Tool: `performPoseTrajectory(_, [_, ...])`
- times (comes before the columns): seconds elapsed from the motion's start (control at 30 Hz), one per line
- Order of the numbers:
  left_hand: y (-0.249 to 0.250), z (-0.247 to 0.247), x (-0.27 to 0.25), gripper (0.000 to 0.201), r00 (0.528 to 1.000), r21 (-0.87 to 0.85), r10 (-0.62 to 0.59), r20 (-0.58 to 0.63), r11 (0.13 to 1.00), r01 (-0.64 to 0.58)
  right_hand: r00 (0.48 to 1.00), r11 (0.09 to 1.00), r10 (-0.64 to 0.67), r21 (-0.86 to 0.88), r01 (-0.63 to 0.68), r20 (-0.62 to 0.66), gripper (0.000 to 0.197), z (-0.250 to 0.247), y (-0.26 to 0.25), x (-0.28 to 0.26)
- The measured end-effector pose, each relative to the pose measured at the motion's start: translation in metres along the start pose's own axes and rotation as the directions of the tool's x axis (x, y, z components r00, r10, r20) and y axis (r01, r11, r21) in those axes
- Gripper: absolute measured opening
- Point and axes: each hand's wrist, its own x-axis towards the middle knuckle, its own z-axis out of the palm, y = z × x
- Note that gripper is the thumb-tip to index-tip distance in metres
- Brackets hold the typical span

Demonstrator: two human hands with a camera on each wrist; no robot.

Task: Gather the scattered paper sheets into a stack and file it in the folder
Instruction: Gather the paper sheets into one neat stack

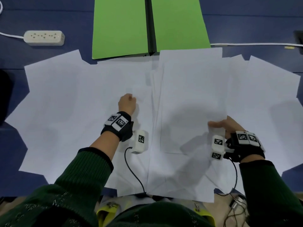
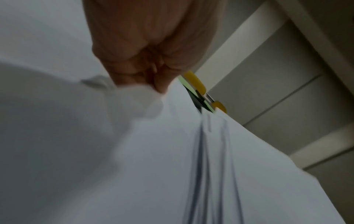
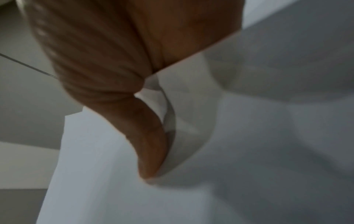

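Note:
Several white paper sheets (image 1: 73, 112) lie fanned and overlapping across the blue table. An open green folder (image 1: 121, 27) with a dark spine lies flat beyond them at top centre. My left hand (image 1: 127, 102) sits mid-spread, its fingers bunched; in the left wrist view the left hand (image 2: 153, 72) pinches a raised fold of a sheet (image 2: 172, 166). My right hand (image 1: 219, 124) grips the near right edge of the top right sheet (image 1: 193, 95), thumb on top. In the right wrist view the thumb (image 3: 149, 144) presses that sheet (image 3: 114, 197), whose edge crosses the palm.
A white power strip (image 1: 44, 37) with its cord lies at the back left. A white cable (image 1: 255, 44) runs along the back right to a dark object (image 1: 298, 41). Some sheets overhang the table's near edge (image 1: 108, 189). A dark shape (image 1: 5, 95) sits at the left edge.

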Motion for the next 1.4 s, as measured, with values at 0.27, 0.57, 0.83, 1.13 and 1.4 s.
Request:
performPoseTrajectory(0.27, [0.013,0.012,-0.003,0.061,0.994,-0.072,-0.042,0.101,0.996,0.049,0.985,0.998,0.015,0.054,-0.006,-0.169,0.043,0.000,0.008,0.010])
performPoseTrajectory(0.57, [-0.005,-0.013,0.004,0.076,0.991,-0.059,-0.046,-0.126,0.998,0.039,0.939,0.991,0.040,0.136,0.007,-0.343,0.042,-0.030,0.014,0.002])
performPoseTrajectory(0.83, [0.008,0.025,-0.010,0.046,0.975,-0.135,0.032,0.219,0.991,-0.002,0.980,0.997,0.017,0.078,-0.001,-0.198,0.040,0.013,-0.009,0.001])
performPoseTrajectory(1.13, [0.002,0.032,-0.017,0.032,0.975,-0.433,0.032,0.222,0.899,0.069,0.953,0.985,0.014,0.169,0.039,-0.303,0.063,0.030,-0.011,0.010])
performPoseTrajectory(1.4, [0.002,0.014,-0.025,0.047,0.905,-0.536,0.114,0.410,0.833,0.138,0.973,0.971,-0.029,0.226,0.082,-0.229,0.007,0.030,-0.032,-0.013])
